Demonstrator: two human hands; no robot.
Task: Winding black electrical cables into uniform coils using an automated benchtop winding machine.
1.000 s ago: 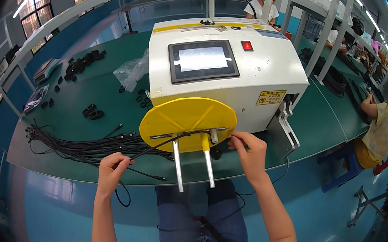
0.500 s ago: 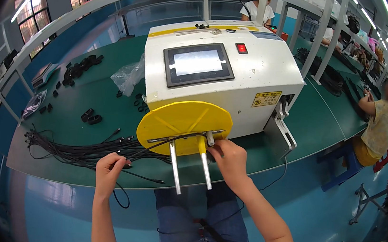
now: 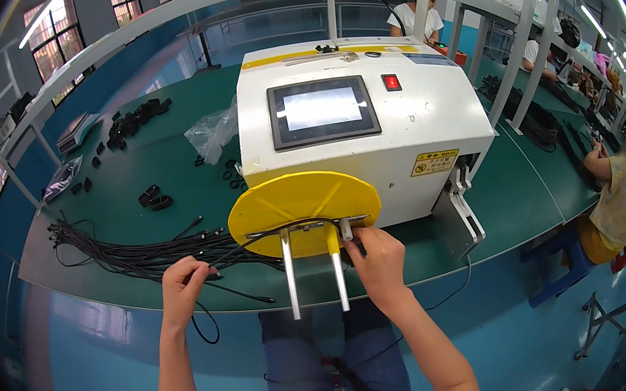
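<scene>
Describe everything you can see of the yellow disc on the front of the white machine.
The yellow disc is a flat round plate, plastic by its look, mounted on the front of the white machine below its touch screen and tilted toward the person. Two pale metal rods stick out from its lower half. A black cable runs across its face to the rods. The right hand presses at its lower right edge; the left hand holds cable away from it.

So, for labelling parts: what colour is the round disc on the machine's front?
Yellow disc, head view.
</scene>
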